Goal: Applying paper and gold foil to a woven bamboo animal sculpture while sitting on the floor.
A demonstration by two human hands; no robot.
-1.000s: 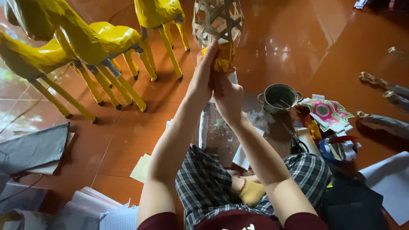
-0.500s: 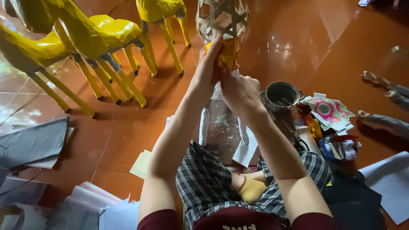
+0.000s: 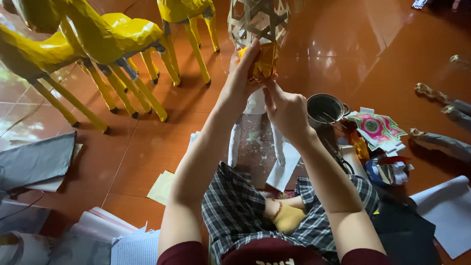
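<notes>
Both hands meet at the bottom of a woven bamboo frame (image 3: 258, 20), an open lattice of thin flat strips that stands up near the top of the view. The left hand (image 3: 241, 81) wraps its fingers up along the side of a patch of crinkled yellow-orange paper (image 3: 264, 63) pressed onto the frame's lower end; the right hand (image 3: 286, 110) pinches the paper's lower edge, fingers close together. Neither hand is spread wide.

I'd judge the frame light and springy but easy to crush, since the strips are thin with gaps between them. The paper looks soft, thin and likely to tear, perhaps damp with paste, though I cannot tell that for sure. Holding at the strip crossings seems safer than squeezing the open gaps.

Just beside the right hand stands a small metal pot (image 3: 325, 108) with something thin resting in it. Yellow paper-covered animal figures (image 3: 98, 39) stand on long legs at the left on the red tiled floor (image 3: 373, 49), and coloured printed paper sheets (image 3: 378, 128) lie at the right.
</notes>
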